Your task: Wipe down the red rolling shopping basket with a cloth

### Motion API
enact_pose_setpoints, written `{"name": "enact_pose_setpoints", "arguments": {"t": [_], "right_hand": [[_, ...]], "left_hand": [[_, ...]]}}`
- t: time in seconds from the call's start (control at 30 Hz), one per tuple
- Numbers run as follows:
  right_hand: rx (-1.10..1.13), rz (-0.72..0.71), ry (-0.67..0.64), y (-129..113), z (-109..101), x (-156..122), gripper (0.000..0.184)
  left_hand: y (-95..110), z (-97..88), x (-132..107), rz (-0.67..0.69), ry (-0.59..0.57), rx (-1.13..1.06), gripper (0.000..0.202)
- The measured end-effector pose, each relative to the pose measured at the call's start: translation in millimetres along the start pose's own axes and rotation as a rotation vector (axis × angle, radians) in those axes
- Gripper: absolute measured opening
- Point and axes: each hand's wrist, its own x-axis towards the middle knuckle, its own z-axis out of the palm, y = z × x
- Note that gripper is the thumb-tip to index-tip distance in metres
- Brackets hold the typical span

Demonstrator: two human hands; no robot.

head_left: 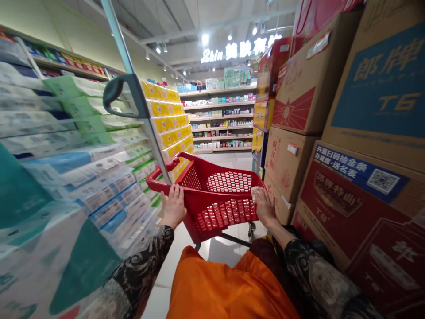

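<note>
Snugly, left hand (173, 206), right hand (264, 204) both grip red perforated plastic basket (226, 217).

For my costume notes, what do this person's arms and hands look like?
The left sleeve and right sleeve are long and black with a swirling tan pattern. The left hand and right hand are bare, without gloves.

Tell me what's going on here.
A person has both hands on the rim of a red plastic shopping cart. The left hand grips the near side, while the right hand holds a pale wad against the far side. Wrapped paper packs are stacked to the left, cardboard liquor cartons to the right, and product shelves stand ahead.
</note>
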Motion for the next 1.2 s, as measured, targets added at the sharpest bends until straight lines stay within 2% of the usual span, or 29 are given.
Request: {"name": "enact_pose_setpoints", "arguments": {"t": [0.1,0.3,0.37,0.43,0.57,0.63,0.73,0.87,0.93,1.0,1.07,1.2], "right_hand": [[0.038,-0.013,-0.043,-20,-2,9,0.054],[0.266,-0.322,-0.048,-121,-19,17,0.056],[0.321,-0.397,-0.015,-145,-25,18,0.054],[0.343,-0.426,0.000,-152,-28,19,0.053],[0.328,-0.329,0.000,-133,-25,20,0.053],[0.336,-0.319,0.056,-128,-32,29,0.052],[0.379,-0.415,0.272,-150,-70,62,0.052],[0.396,-0.578,0.565,-212,-161,123,0.049],[0.356,-0.640,0.613,-231,-200,149,0.049],[0.300,-0.694,0.601,-235,-217,162,0.048],[0.237,-0.785,0.550,-226,-210,158,0.048],[0.137,-1.005,0.457,-192,-151,119,0.046]], "left_hand": [[13,-5.6,-2,0.001,0.003,-0.016,0.074],[33,-17.7,-6,0.039,0.005,-0.086,0.072],[39,-20.4,-8,0.065,0.016,-0.109,0.070],[43,-21.5,-11,0.096,0.035,-0.134,0.069],[42,-19.0,-17,0.138,0.131,-0.189,0.065],[35,-18.9,-17,0.100,0.213,-0.213,0.064],[21,-27.8,-7,-0.060,0.319,-0.236,0.065],[12,-55.6,14,-0.207,0.272,-0.262,0.070],[12,-66.6,21,-0.218,0.225,-0.272,0.070],[15,-70.0,22,-0.208,0.203,-0.275,0.070],[17,-66.2,19,-0.182,0.206,-0.267,0.070],[19,-53.1,9,-0.176,0.182,-0.269,0.069]]}}
